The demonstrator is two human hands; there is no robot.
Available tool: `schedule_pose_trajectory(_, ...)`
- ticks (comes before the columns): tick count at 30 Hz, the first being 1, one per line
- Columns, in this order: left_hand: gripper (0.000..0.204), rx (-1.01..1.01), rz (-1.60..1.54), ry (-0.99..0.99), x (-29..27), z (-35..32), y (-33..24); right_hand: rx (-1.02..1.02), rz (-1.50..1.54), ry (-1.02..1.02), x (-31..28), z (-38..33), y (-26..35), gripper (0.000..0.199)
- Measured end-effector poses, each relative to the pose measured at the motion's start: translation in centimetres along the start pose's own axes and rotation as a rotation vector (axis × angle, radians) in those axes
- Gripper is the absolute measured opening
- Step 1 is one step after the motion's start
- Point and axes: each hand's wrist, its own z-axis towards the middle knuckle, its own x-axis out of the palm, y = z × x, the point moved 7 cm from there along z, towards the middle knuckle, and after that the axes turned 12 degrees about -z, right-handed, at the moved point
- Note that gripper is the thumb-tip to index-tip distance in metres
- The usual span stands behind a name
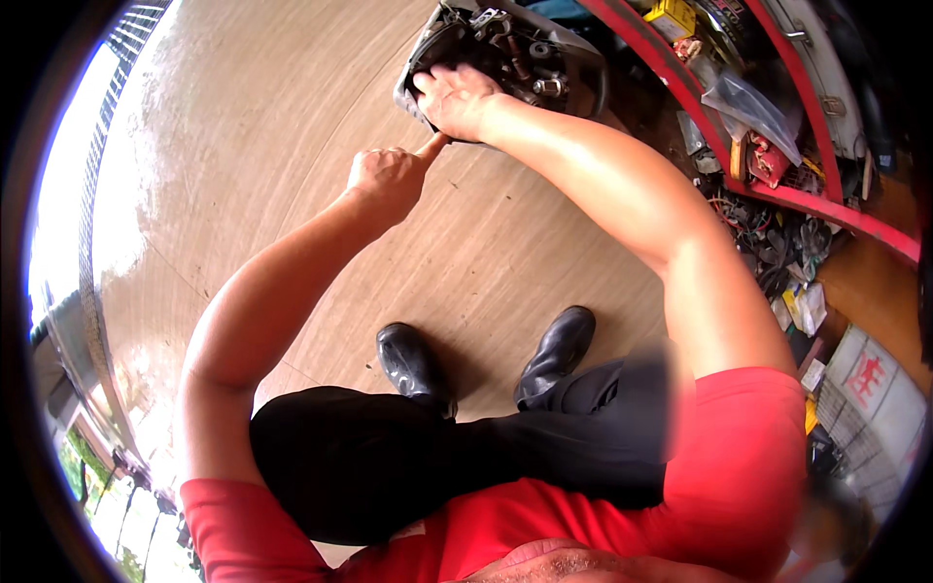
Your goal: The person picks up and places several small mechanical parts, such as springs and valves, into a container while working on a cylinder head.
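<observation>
A grey bin (404, 93) holding dark metal parts, among them bolts and fittings (549, 87), is on the floor at the top centre. My right hand (459, 100) reaches over its near left side. Its fingers look apart and point down into the bin; the tips are partly hidden, and I see nothing held. Just below and left is my left hand (387, 182), with one finger stretched out to the bin's near corner and the others curled in. That fingertip appears to touch the rim. Nothing shows in the curled fingers.
A red metal rack (816, 107) stands at the upper right, with a yellow box (671, 19) and a clear plastic bag (753, 115) on it. Tangled cables and small parts (768, 233) lie below. My black boots (413, 361) rest on the wood-look floor (466, 253).
</observation>
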Motion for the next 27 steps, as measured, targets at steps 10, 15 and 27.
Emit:
schedule_pose_trajectory(10, 0.084, 0.002, 0.010, -0.031, 0.2, -0.3, 0.3, 0.129, -0.136, 0.035, 0.4, -3.4, -1.1, 0.026)
schedule_pose_trajectory(15, 0.087, 0.028, -0.018, -0.077, 0.7, 0.0, 0.6, 0.072, -0.192, 0.101, -1.0, -3.3, -2.2, 0.023)
schedule_pose_trajectory(27, 0.083, -0.002, 0.093, -0.051, 0.4, -0.1, 0.3, 0.054, 0.036, 0.307, 1.8, 2.1, 0.4, 0.028)
